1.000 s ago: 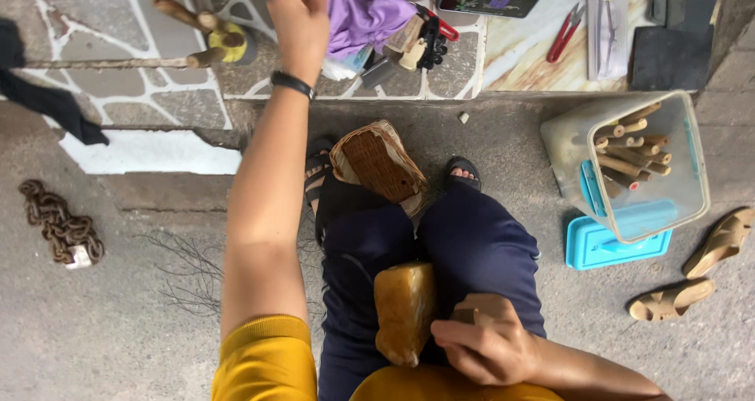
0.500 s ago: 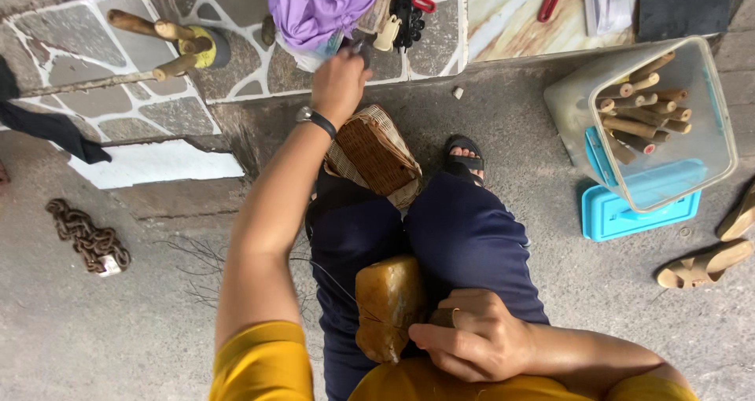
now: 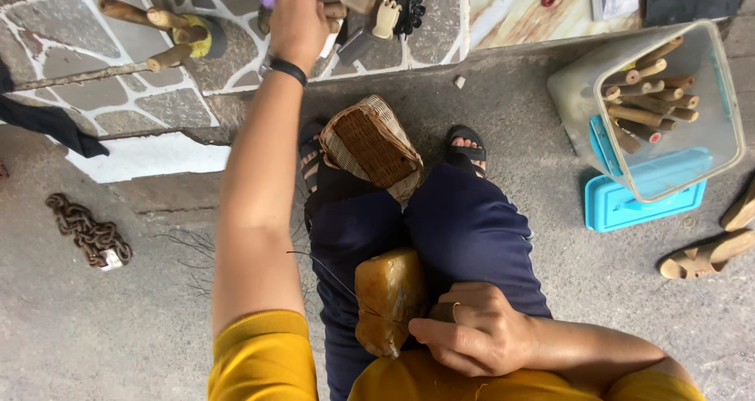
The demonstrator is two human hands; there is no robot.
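Both hands work apart: the right hand [image 3: 480, 330] clamps a yellowish block [image 3: 389, 299] on the near lap, seemingly heavy, stiff and waxy-slick, best gripped around its sides, while the left hand [image 3: 299, 20] grasps far clutter, its hold unclear.

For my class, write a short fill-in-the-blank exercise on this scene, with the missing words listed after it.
1. The left hand reaches up to the stone ledge, a black ____ on its wrist.
2. The right hand rests on the lap against a yellowish ____-shaped lump.
3. The woven basket lies between the person's ____.
4. The clear tub holds wooden ____.

Missing words: band; block; feet; sticks
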